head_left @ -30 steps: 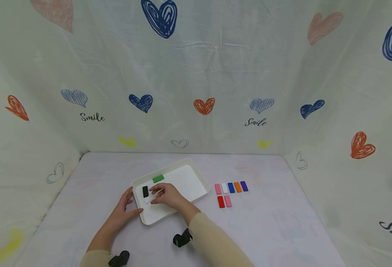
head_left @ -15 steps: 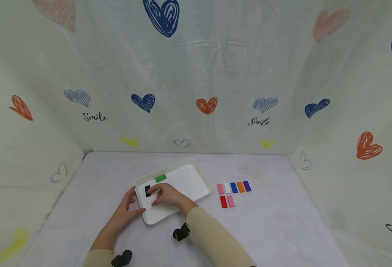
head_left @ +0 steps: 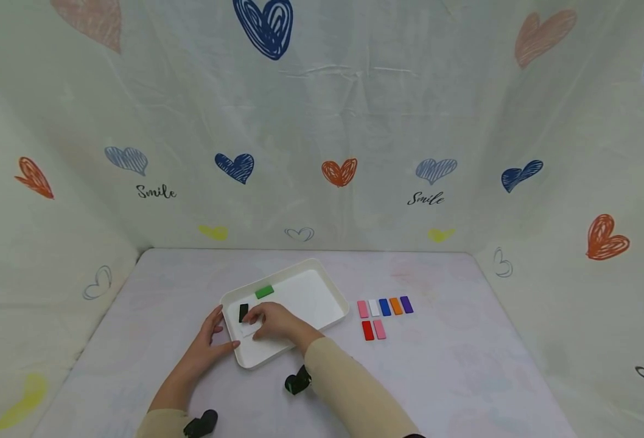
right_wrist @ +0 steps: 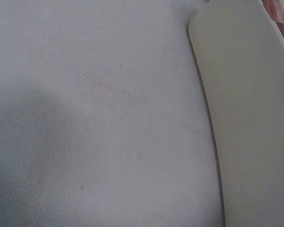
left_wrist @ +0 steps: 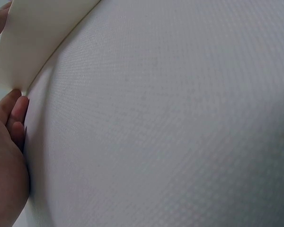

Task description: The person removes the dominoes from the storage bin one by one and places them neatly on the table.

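Note:
In the head view, my left hand (head_left: 204, 347) rests at the left end of a shallow white tray (head_left: 338, 292). Its fingers lie along the outer wall and its thumb reaches the front rim; the left wrist view shows the fingertips (left_wrist: 18, 101) against that wall. Over the tray's left part, my right hand (head_left: 278, 322) bends its finger and thumb about a white domino-like block (head_left: 248, 329), partly hidden and faint against the tray. A black block (head_left: 243, 312) stands just beyond these fingertips. Along the far wall lies a green block (head_left: 264, 292).
Right of the tray, several coloured blocks lie in two rows on the pale table (head_left: 453, 365): a blue block (head_left: 385, 307) and an orange block (head_left: 395, 306) in the far row, a red block (head_left: 367, 330) in the near row. A printed curtain (head_left: 300, 121) surrounds the table.
My right hand shifts slightly within the tray's left part, and its fingertips draw back a little from the black block. My left hand stays at the tray's end. The head view has shifted slightly.

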Tool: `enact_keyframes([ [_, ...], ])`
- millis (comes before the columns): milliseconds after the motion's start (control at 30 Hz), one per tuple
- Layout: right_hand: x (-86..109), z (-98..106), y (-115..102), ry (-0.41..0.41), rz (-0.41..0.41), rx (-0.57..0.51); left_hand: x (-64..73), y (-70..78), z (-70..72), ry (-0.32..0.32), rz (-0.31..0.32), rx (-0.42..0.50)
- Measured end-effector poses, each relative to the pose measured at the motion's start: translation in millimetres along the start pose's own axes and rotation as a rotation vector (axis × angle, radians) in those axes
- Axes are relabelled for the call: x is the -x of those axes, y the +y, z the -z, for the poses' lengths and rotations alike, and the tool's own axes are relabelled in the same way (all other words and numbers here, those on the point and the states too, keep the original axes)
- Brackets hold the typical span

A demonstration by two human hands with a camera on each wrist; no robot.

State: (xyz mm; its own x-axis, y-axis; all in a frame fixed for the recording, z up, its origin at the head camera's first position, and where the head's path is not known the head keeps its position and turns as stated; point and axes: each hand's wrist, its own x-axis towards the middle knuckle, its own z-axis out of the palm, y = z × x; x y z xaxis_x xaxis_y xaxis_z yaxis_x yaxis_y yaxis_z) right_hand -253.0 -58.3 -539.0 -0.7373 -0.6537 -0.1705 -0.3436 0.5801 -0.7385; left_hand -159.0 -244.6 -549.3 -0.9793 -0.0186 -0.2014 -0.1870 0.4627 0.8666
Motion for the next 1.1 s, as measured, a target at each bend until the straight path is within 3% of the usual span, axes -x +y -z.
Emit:
enact_keyframes([
  [400, 1.9, -9, -2, 0.0, 0.024, 0.231, 0.9, -1.5, 1.1, 0.0, -0.024, 0.021],
  [633, 5.0, -8, -4, -0.006, 0.034, 0.294, -1.2, -3.1, 1.4, -0.005, -0.018, 0.011],
  [733, 6.1, -6, -4, -0.007, 0.035, 0.239, -2.1, -4.4, 1.8, -0.008, -0.021, 0.02],
  [1100, 11.9, 11, 4, 0.019, 0.071, -0.12, -0.5, -3.2, 1.2, -0.009, -0.011, 0.001],
])
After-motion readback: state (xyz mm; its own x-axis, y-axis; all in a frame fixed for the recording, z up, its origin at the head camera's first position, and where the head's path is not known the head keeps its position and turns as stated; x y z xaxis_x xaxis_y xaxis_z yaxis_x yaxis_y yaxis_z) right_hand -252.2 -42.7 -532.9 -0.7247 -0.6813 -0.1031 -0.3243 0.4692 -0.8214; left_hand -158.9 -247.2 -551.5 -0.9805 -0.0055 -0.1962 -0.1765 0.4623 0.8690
